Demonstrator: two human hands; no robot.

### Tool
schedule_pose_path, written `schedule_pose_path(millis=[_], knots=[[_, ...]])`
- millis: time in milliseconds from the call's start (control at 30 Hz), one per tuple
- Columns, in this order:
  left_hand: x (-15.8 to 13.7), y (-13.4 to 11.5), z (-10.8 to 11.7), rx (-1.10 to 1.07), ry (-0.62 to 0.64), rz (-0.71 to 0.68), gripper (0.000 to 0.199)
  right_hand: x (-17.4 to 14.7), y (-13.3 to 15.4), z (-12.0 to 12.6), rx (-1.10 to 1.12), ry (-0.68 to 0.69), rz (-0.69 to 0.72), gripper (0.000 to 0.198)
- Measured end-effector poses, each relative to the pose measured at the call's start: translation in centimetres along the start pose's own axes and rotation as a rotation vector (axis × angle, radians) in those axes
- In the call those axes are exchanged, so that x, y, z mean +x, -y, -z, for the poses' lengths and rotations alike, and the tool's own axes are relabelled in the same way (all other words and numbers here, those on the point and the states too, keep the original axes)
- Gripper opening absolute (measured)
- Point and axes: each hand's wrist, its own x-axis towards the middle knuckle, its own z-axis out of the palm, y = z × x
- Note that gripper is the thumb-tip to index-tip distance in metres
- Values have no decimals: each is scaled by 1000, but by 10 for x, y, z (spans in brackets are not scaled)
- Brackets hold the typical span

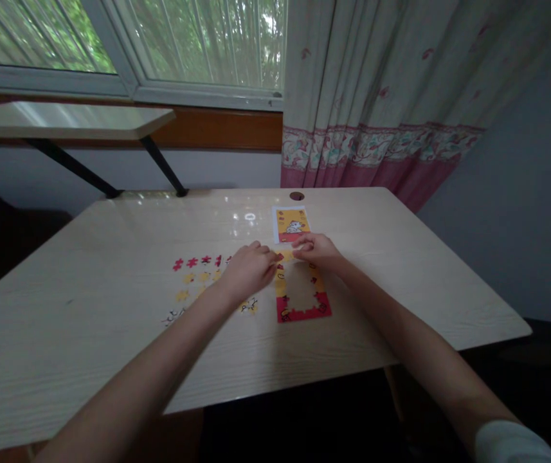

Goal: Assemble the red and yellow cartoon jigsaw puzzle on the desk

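Nearest, a pale sleeve (511, 440) is cut off at the right edge. On the table (400, 257), the puzzle border (304, 315) lies right of the middle: red on its near side, yellow farther up, with dark little drawings and a jagged inner edge around bare tabletop. Left of it sit loose puzzle pieces (192, 262), yellow, whitish with black lines, and at least 4 red in the far row; the left arm hides some. The 2 hands cover parts of the border's far end. The left hand (251, 270) has curled fingers at its far left corner; the right hand (321, 251) has bent fingers at its far side. I cannot tell whether either grips anything. Just beyond lies a picture card (292, 222), its near right corner hidden by the right hand.
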Motion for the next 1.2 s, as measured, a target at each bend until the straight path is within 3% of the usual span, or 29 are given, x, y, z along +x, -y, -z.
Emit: schedule_pose_path(millis=[333,533,800,1200], knots=[[5,-8,-13,38,7,34,29,-7,15,-3,-183,-36,-58,12],[5,-7,-14,43,2,39,28,-4,10,0,-341,-22,113,11],[6,-11,-18,47,-27,56,27,-5,-2,23,-421,-5,296,7],[7,-16,-20,54,-33,64,30,-2,-14,11,-490,21,416,12]])
